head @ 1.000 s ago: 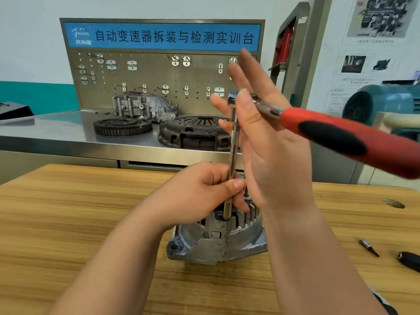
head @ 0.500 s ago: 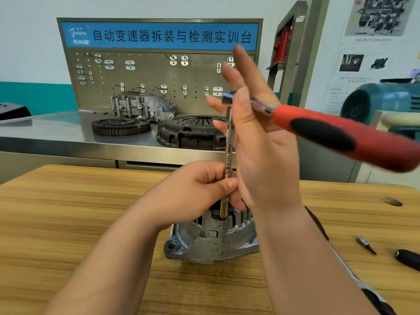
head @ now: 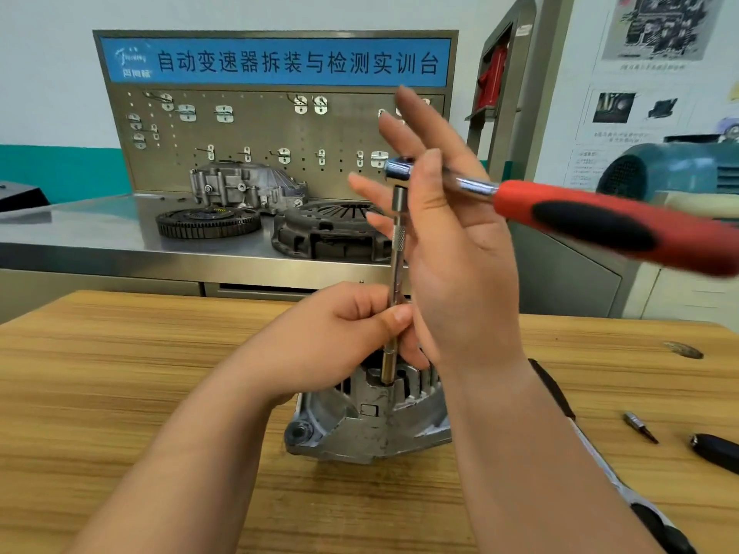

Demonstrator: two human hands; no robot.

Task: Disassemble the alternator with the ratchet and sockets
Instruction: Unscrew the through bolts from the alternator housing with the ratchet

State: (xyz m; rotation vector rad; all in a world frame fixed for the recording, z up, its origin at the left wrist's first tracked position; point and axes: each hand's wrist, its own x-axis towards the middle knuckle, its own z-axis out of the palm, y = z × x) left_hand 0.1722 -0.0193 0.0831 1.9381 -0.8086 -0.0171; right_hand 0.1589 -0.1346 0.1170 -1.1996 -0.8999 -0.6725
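Note:
The grey cast alternator (head: 372, 425) sits on the wooden table (head: 100, 393). A long steel extension bar (head: 396, 257) stands upright with its socket end seated on top of the housing. My left hand (head: 336, 337) pinches the lower part of the bar. The ratchet (head: 608, 223), with a red and black handle pointing right, is fitted on the bar's top. My right hand (head: 452, 241) rests against the ratchet head and neck, thumb on the near side, fingers spread upward and not wrapped around it.
A loose bit (head: 640, 426) and a black tool handle (head: 716, 453) lie at the right on the table. Behind stands a steel bench (head: 80, 241) with a gear ring (head: 208, 222), a clutch cover (head: 332, 233), a housing (head: 244, 185) and a pegboard (head: 256, 129).
The ratchet handle has swung slightly, and the view shifted a little. Both hands keep their places on the bar and ratchet head.

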